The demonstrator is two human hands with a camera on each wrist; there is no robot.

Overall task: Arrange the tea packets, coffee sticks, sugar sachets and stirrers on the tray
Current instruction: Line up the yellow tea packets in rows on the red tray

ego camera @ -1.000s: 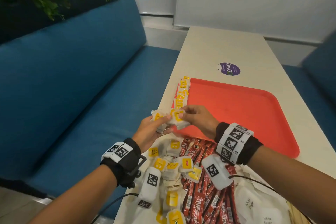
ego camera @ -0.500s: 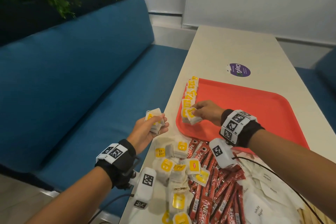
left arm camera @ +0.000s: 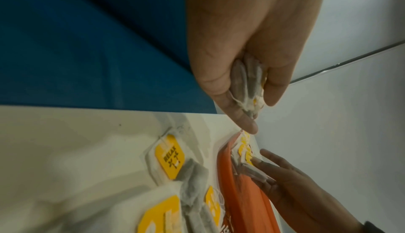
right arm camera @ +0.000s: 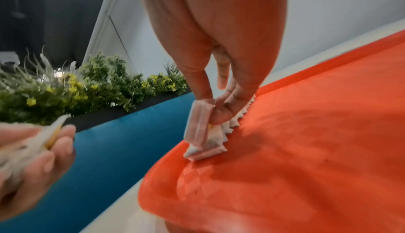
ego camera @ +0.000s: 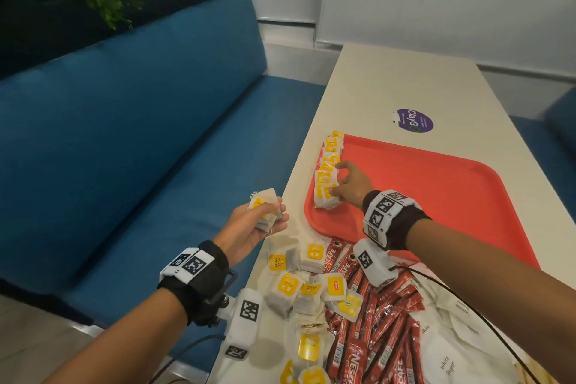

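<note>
Since a second ago, when both my hands met over one tea packet off the tray's near corner, head view shows them apart: right hand (ego camera: 350,185) is down on the red tray (ego camera: 452,196), fingers pinching the nearest packet onto the row of tea packets (ego camera: 327,174); left hand (ego camera: 258,221) hangs off the table edge, curled round a small stack of tea packets (ego camera: 265,209). So one more packet is landing; coffee sticks (ego camera: 371,321), sugar sachets (ego camera: 452,349) and loose packets (ego camera: 299,287) all wait on the table. Row's long axis runs along the tray's left rim, away from me.

Left wrist: fingers (left arm camera: 236,108) clamp the stack edge-on.

Right wrist: thumb and fingers (right arm camera: 221,113) hold the end packet (right arm camera: 201,132) upright, leaning on the row.
</note>
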